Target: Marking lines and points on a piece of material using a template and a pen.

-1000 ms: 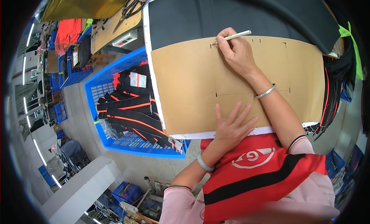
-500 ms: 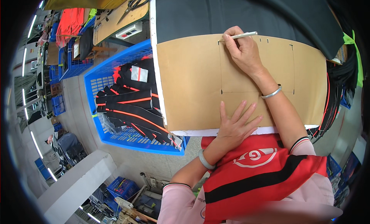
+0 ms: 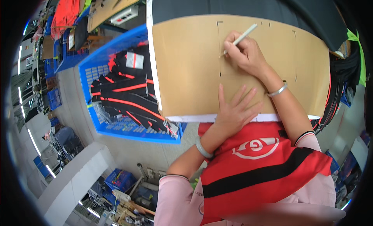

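Note:
My right hand (image 3: 246, 54) grips a slim white pen (image 3: 249, 30), its tip touching the left drawn line on a tan paperboard sheet (image 3: 182, 70). Thin lines on the sheet outline a rectangle with dark corner marks, and two short dark ticks lie near its far edge. Flat on the near part of the sheet lies my left hand (image 3: 236, 110), fingers spread, holding nothing. Black fabric (image 3: 241, 6) shows beyond the sheet's curved far edge. The sheet rests on a white-edged table (image 3: 182, 118).
Left of the table stands a blue plastic crate (image 3: 112, 129) holding black cloth pieces with orange stripes (image 3: 128, 88). A wooden bench (image 3: 112, 7) with a socket box (image 3: 124, 15) is at the far left. More black cloth (image 3: 337, 76) hangs at the right.
My right hand has drawn the pen toward me, from the far left corner mark down along the left line. My left hand stays flat on the sheet. The whole view has shifted slightly.

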The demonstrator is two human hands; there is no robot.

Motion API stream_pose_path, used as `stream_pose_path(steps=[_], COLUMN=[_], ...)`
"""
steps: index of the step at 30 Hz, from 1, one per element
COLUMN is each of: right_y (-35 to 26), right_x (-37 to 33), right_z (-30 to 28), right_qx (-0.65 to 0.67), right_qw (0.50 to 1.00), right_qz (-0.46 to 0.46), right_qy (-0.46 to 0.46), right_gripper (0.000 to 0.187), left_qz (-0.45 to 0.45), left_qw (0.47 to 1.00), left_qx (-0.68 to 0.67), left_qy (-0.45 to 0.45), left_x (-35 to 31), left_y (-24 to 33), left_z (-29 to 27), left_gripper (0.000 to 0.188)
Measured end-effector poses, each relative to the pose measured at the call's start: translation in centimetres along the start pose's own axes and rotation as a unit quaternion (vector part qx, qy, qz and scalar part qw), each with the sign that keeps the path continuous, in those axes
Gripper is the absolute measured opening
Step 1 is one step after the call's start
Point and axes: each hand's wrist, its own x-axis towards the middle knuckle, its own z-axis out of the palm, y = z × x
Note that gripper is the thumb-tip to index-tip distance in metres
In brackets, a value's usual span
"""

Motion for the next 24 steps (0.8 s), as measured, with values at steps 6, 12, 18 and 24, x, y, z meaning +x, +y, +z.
stream_pose_path(steps=[6, 12, 18, 24], right_y=[-1.0, -1.0, -0.8, -1.0], right_x=[-4.0, -4.0, -3.8, -3.8], right_z=[0.3, 1.0, 1.1, 1.4], right_qx=[-0.119, -0.140, -0.177, -0.172], right_qw=[0.989, 0.988, 0.979, 0.980], right_qz=[-0.063, -0.061, -0.093, -0.095], right_qy=[-0.059, -0.020, -0.030, -0.005], right_gripper=[0.018, 0.021, 0.021, 0.022], left_qz=[0.023, 0.023, 0.028, 0.023], left_qw=[0.999, 0.999, 0.999, 0.999], left_qx=[-0.022, -0.012, -0.001, 0.003], left_qy=[0.035, 0.029, 0.032, 0.038], left_x=[1.0, 1.0, 0.9, 0.9], left_y=[-0.2, 0.0, -0.1, -0.2], left_z=[-0.5, -0.6, -0.3, -0.4], left_gripper=[0.043, 0.040, 0.040, 0.040])
